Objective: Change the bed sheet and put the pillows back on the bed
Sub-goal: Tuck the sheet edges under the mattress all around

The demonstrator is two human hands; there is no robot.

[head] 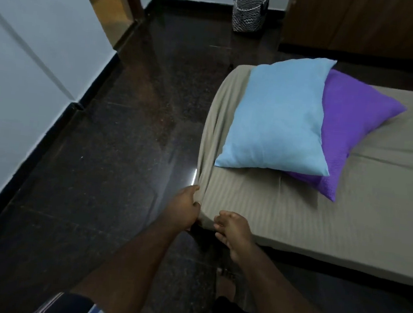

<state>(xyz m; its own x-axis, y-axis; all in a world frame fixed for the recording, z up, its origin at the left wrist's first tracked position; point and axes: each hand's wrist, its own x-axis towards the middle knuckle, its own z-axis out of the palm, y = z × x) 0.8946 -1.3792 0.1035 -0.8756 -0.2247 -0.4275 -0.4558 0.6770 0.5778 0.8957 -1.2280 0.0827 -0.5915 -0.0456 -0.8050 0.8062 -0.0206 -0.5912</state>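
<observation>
At the bottom edge, two striped sleeves (pixel 74 308) are cut off by the frame. Just beyond, the left hand (pixel 186 209) pinches the near corner of the taupe striped bed sheet (pixel 284 210), its fingertips hidden in the fold. The right hand (pixel 233 229) hovers beside that corner with fingers loosely curled, grasping nothing. Farther along the low mattress, a light blue square pillow (pixel 278 118) lies over a purple textured pillow (pixel 349 120), covering much of it. Against the far wall, a black-and-white zigzag fabric bag (pixel 250 10) stands on the dark polished floor (pixel 127 122), top cropped, contents unseen.
</observation>
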